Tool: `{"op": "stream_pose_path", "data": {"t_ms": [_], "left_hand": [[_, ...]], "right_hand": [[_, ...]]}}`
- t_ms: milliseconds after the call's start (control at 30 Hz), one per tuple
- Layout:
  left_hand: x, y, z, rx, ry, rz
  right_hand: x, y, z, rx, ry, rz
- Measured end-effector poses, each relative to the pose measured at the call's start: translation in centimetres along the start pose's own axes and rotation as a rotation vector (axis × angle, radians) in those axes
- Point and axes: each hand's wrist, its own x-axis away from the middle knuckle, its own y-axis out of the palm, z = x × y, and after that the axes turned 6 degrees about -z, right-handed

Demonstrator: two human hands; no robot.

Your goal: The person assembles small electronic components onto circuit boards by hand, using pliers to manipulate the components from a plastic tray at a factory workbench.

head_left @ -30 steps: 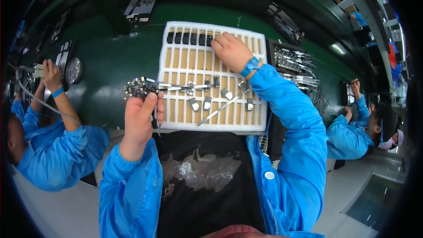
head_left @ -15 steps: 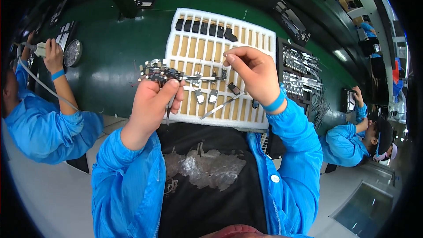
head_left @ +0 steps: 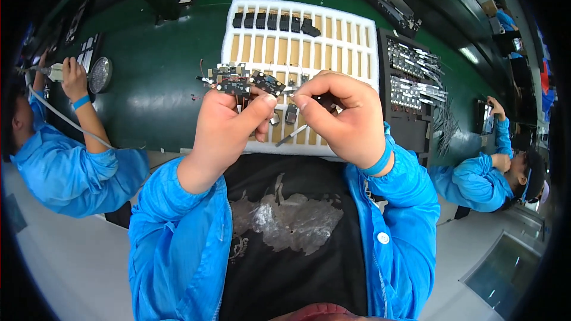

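Raised nearer the camera since the earlier frame, the small circuit-board assembly (head_left: 241, 81) was pinched in the left hand (head_left: 229, 128) above the white slotted tray (head_left: 300, 47), while, at three o'clock, the right hand (head_left: 345, 122) was pinched on a small part, apparently for fitting.

No packages, labels, signs or screens clearly in view — none to tell.

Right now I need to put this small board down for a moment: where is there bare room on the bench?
The green bench top lies bare between the white slotted tray and the co-worker's round metal thing. It is crowded elsewhere: small parts lie in the tray under the left hand and right hand, and the black rack at the right is full of metal pieces.
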Motion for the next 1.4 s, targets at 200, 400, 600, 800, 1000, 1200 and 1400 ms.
{"op": "stream_pose_path", "data": {"t_ms": [200, 400, 600, 800, 1000, 1200, 1400], "left_hand": [[0.0, -0.1, -0.2, 0.026, 0.044, 0.004], [0.1, 0.1, -0.5, 0.065, 0.018, -0.037], [-0.1, 0.3, -0.4, 0.046, 0.007, -0.036], [-0.1, 0.5, -0.2, 0.038, 0.012, -0.055], [-0.3, 0.5, 0.1, 0.040, 0.027, -0.071], [-0.1, 0.6, 0.0, 0.052, 0.012, -0.033], [0.0, 0.7, -0.2, 0.041, 0.020, -0.007]], "right_hand": [[-0.2, -0.1, 1.0, 0.346, -0.331, 0.051], [-0.1, 0.3, 1.9, 0.152, -0.304, 0.031], [0.3, 0.2, 2.8, -0.046, -0.247, 0.030], [0.0, 0.0, 2.2, 0.119, -0.324, -0.031], [0.1, -0.1, 2.1, 0.101, -0.243, -0.083], [-0.1, 0.6, 2.1, 0.056, -0.239, 0.025], [-0.2, 0.4, 2.1, 0.192, -0.327, 0.005]]}}
